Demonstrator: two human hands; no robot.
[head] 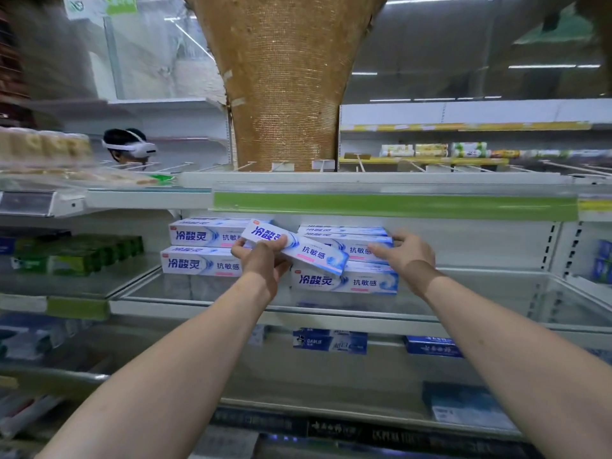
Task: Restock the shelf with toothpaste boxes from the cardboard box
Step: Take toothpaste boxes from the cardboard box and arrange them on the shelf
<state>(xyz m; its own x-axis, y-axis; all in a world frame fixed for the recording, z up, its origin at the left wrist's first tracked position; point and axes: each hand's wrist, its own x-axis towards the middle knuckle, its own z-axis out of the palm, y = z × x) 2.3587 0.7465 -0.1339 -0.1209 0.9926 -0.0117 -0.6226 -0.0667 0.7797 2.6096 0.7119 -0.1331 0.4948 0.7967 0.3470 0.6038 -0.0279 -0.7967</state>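
My left hand (261, 263) grips a white and blue toothpaste box (308, 251), held tilted with its right end lower, in front of the shelf (331, 313). Two stacks of matching toothpaste boxes stand on that shelf: a left stack (198, 250) and a right stack (351, 276). My right hand (409, 253) reaches to the right stack, fingers relaxed and touching the end of an upper box. The cardboard box is out of view.
Green boxes (79, 256) fill the shelf to the left. Dark blue toothpaste boxes (329, 341) sit on the shelf below. A woven brown pillar (284, 94) rises behind the top shelf. A person wearing a white headset (129, 149) stands behind the shelving at left.
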